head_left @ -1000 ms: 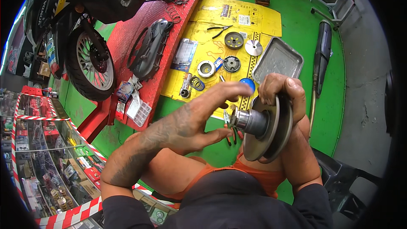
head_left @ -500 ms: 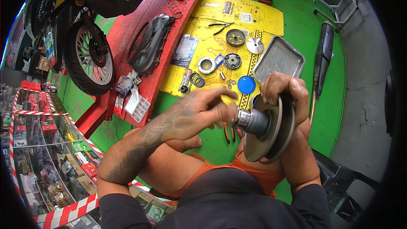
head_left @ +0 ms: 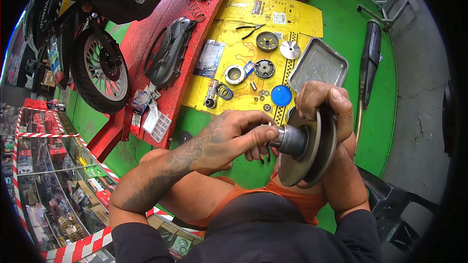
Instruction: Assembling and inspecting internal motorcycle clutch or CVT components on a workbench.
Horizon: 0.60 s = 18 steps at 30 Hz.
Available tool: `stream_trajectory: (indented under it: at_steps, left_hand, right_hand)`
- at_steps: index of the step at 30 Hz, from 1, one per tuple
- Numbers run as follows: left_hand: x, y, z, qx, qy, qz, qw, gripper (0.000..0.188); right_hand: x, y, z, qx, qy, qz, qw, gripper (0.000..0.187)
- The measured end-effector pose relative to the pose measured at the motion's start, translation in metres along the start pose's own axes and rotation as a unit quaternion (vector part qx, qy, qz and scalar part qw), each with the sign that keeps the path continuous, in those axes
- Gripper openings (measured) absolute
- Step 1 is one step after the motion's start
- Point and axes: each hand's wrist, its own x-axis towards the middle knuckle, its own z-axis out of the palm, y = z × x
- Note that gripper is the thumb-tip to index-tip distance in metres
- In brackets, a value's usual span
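Note:
A grey metal driven pulley [head_left: 298,160] with two discs and a shiny hub [head_left: 294,140] is held upright over my lap. My right hand [head_left: 326,101] grips the top rim of its discs, fingers over the near one and thumb at the far one. My left hand [head_left: 239,139] is at the hub's left end, thumb and forefinger closed in a pinch. A small piece may be between them; it is too hidden to name. Behind these fingers, the orange-handled pliers on the floor are mostly covered.
Yellow cardboard [head_left: 234,27] carries a clutch bell [head_left: 267,42], clutch [head_left: 264,69], blue spring [head_left: 224,91], blue lid [head_left: 281,96] and black-handled pliers [head_left: 251,30]. A grey tray [head_left: 319,65] lies at right. A motorbike wheel [head_left: 101,63] and red ramp [head_left: 141,51] stand left.
My left hand's fingers, blurred and apart before, have closed at the hub's end. My right hand and the pulley have hardly moved; the view has shifted slightly.

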Motion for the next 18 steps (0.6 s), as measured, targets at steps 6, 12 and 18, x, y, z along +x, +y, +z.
stream_trajectory:
  at_steps: [6,12,18]
  left_hand:
    - [0.012,-0.004,0.002,0.344,0.057,0.332,0.877,0.043]
    - [0.003,0.010,0.005,0.203,0.072,0.214,0.953,0.042]
    - [-0.003,0.007,-0.002,0.248,-0.003,0.109,0.963,0.036]
  right_hand:
    - [0.005,0.000,0.001,0.142,0.020,0.068,0.987,0.050]
    - [0.003,0.000,-0.001,0.156,0.026,0.077,0.984,0.051]
    - [0.001,0.002,0.001,0.106,0.028,0.064,0.992,0.051]
